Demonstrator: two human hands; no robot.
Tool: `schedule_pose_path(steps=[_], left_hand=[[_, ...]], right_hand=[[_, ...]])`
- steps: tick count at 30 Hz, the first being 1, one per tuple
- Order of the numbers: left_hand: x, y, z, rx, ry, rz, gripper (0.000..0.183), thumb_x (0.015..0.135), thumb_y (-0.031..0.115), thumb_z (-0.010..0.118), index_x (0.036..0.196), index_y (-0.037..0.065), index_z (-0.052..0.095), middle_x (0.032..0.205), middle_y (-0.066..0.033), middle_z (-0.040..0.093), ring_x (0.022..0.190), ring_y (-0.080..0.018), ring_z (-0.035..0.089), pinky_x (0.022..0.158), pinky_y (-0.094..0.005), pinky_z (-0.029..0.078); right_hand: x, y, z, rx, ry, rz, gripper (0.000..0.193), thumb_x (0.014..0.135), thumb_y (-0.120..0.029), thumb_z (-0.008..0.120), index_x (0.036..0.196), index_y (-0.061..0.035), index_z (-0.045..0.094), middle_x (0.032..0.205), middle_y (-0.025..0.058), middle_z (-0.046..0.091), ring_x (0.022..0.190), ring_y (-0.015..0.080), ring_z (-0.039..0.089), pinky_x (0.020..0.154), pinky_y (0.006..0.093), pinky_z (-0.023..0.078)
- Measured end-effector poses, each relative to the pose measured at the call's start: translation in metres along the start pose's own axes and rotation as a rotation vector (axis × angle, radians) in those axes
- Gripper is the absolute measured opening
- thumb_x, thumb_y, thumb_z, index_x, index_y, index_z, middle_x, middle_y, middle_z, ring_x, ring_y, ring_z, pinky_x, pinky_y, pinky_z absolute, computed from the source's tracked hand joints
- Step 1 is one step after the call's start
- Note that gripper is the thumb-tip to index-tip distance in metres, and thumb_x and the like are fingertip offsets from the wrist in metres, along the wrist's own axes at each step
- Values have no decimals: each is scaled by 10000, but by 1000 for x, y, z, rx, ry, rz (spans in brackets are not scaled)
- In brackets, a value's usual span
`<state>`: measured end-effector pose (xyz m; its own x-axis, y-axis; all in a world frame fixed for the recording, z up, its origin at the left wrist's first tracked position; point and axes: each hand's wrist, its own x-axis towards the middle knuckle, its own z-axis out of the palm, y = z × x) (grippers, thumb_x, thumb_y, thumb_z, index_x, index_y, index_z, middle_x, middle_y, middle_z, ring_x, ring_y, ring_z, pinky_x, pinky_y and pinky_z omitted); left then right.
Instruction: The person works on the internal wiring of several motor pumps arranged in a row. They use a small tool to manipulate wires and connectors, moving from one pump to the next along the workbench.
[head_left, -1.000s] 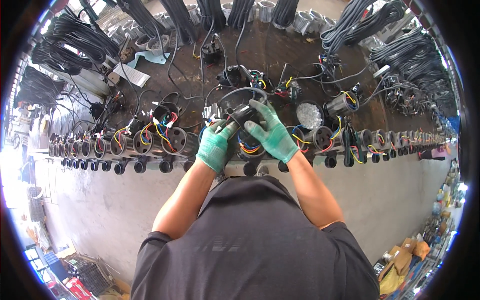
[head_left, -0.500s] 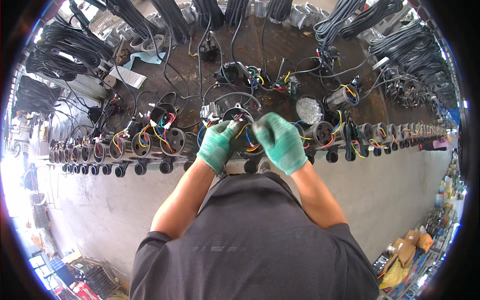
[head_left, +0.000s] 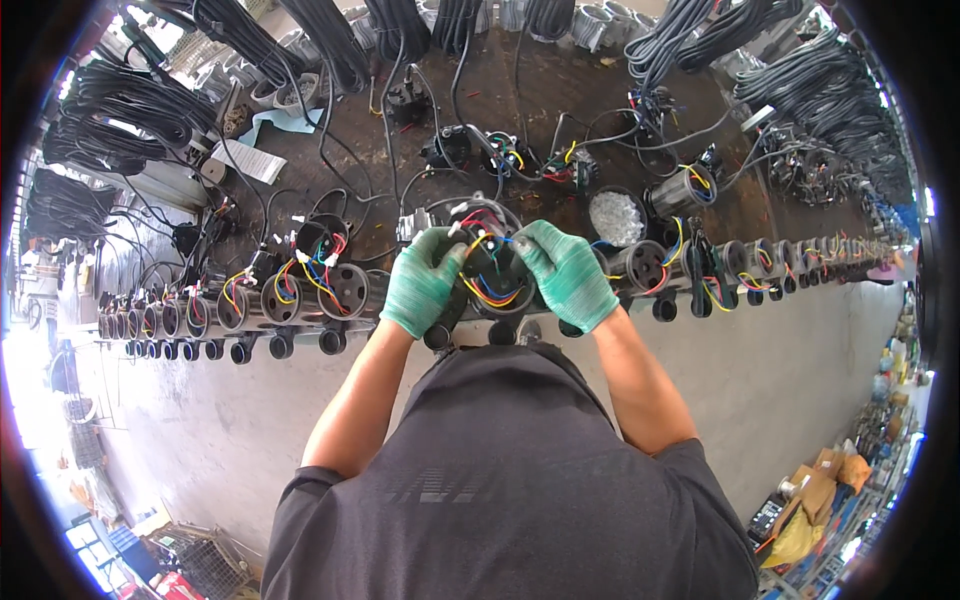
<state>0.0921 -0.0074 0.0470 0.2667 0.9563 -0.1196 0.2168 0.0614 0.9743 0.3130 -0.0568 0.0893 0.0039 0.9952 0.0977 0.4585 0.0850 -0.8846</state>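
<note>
My left hand (head_left: 422,282), in a green knit glove, pinches a yellow wire (head_left: 476,243) between thumb and fingers. The right hand (head_left: 568,274), gloved alike, has its fingertips closed on a blue wire (head_left: 499,240). Between them sits a dark round motor housing (head_left: 503,302), with yellow, red and blue wires curving out of its open end. Just beyond it a round black end cover (head_left: 480,208) holds red wires and small white connectors, with a dark cable at its rim. The exact wire ends are hidden by my fingers.
A long row of similar housings (head_left: 345,290) lines the bench edge on both sides. A bowl of small clear caps (head_left: 617,218) stands right of centre. Coiled black cables (head_left: 120,110) hang around the far side. A paper sheet (head_left: 248,162) lies on the dark bench (head_left: 340,150).
My right hand, blurred before, has come to rest slightly right and holds a blue wire. My left hand has shifted slightly left. The wires between them show more openly.
</note>
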Motion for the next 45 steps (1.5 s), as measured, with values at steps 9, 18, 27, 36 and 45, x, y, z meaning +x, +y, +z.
schedule_pose_path(steps=[9, 18, 27, 36, 45], left_hand=[[-3, 4, 12, 267, -198, 305, 312, 932, 66, 747, 1240, 39, 709, 1089, -116, 746, 975, -243, 741, 873, -346, 574], [-8, -4, 23, 174, -90, 284, 310, 933, 73, 764, 1235, 28, 713, 1076, -132, 718, 946, -252, 736, 838, -352, 571], [-10, -9, 36, 259, -74, 389, 281, 917, 70, 769, 1198, 62, 757, 1024, -131, 669, 863, -294, 689, 766, -361, 547], [-2, -4, 35, 263, -43, 315, 172, 928, 45, 757, 1096, 12, 766, 980, -109, 627, 885, -261, 641, 778, -361, 519], [-12, -5, 36, 284, -16, 323, 183, 923, 53, 780, 1098, 2, 764, 990, -108, 620, 873, -242, 638, 768, -343, 516]], right_hand=[[3, 1, -15, -127, 60, -19, 97, 962, -111, 750, 970, -18, 725, 797, 164, 736, 682, 228, 709, 646, 364, 531], [-4, -11, -29, -330, -150, 199, 563, 930, -577, 749, 903, -15, 727, 769, 194, 726, 702, 302, 725, 687, 424, 560], [-15, -1, 13, -135, 11, -8, 227, 988, -226, 672, 927, -7, 692, 790, 241, 696, 724, 433, 690, 644, 480, 526], [-4, -4, -7, 321, -136, -60, 185, 978, -75, 608, 819, -6, 673, 709, -8, 630, 704, 67, 570, 607, 297, 444], [23, -18, -17, -625, 103, -266, 181, 815, -44, 719, 993, -61, 741, 1027, 138, 670, 989, 375, 630, 869, 481, 540]])
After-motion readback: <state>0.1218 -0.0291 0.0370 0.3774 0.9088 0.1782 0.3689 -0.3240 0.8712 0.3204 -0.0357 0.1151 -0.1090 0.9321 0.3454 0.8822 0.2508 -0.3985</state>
